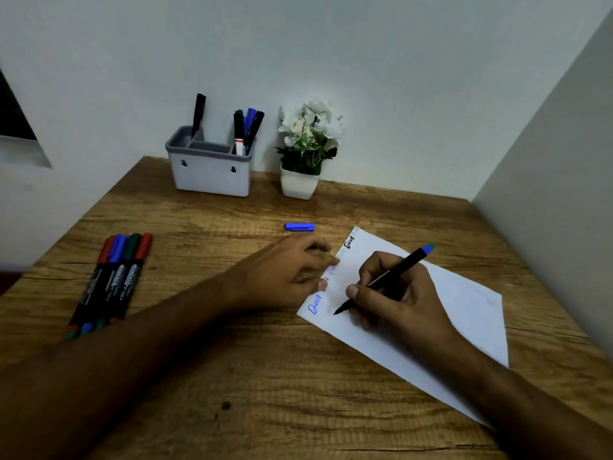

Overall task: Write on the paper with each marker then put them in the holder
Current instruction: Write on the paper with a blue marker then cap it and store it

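Head view: right hand [394, 293] grips a black marker [384, 280], long axis diagonal, tip down-left on the paper [464, 310], blue end up-right toward the table's [232, 376] right edge. Left hand [285, 270], fingers loosely spread, presses the paper's left edge. Blue cap [299, 226] lies mid-table. Grey holder [209, 174] at the back edge holds several markers upright. Four capped markers [112, 280] lie by the left edge.

Right hand [394, 293] gripping a black marker with a blue end [388, 278], tip down on the white paper sheet [464, 313] near its left edge. Left hand [285, 273] pressing flat on that same edge. Loose blue cap [299, 226] on the wooden desk [232, 376] beyond. Four capped markers [111, 280] bunched by the desk's left edge. Grey plastic holder [210, 171] at the back edge, holding several markers, beside a white potted plant [306, 151].
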Tool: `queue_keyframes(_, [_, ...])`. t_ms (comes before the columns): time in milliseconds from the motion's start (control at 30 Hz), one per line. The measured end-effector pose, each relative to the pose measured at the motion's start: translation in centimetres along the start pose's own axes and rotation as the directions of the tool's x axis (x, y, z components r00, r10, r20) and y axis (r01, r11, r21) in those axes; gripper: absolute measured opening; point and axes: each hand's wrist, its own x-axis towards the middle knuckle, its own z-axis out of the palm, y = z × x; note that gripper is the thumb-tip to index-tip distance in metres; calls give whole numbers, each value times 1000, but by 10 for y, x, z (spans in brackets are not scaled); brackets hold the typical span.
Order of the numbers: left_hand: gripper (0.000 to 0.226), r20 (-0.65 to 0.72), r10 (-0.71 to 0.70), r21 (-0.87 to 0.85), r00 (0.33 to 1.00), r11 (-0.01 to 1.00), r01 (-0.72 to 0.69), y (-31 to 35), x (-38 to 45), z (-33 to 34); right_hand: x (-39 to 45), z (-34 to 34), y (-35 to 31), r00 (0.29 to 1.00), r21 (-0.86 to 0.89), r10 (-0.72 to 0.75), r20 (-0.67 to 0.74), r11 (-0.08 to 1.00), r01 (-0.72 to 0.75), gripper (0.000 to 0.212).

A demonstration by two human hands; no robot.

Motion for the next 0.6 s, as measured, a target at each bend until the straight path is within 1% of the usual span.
queue_keyframes(67, [50, 2, 8, 10, 1000, 1000, -8, 1, 0, 0, -1, 2, -1, 999, -14, -17, 36, 1000, 18, 4])
queue_keyframes(167, [52, 8, -7, 11, 1000, 1000, 7, 1, 0, 0, -3, 7, -3, 996, -25, -10, 84, 1000, 12, 7])
queue_keyframes(233, [52, 8, -5, 9, 1000, 1000, 5, 0, 0, 1, -5, 8, -2, 994, -96, -35, 100, 994, 45, 5])
queue_keyframes(300, [52, 11, -2, 7, 1000, 1000, 2, 0, 0, 0, -6, 11, 0, 991, -200, -94, 100, 973, 113, 16])
queue_keyframes(367, [51, 9, 0, 14, 1000, 1000, 0, 1, 0, 0, -4, 14, 1, 990, -247, -110, 92, 960, 130, 20])
queue_keyframes(467, [49, 15, 2, 16, 1000, 1000, -3, 2, -1, -1, -1, 17, 3, 991, -299, -98, 89, 947, 121, 18])
queue_keyframes(600, [46, 21, 5, 24, 1000, 1000, -5, 1, 0, -1, -1, 18, 7, 986, -339, -134, 94, 927, 159, 18])
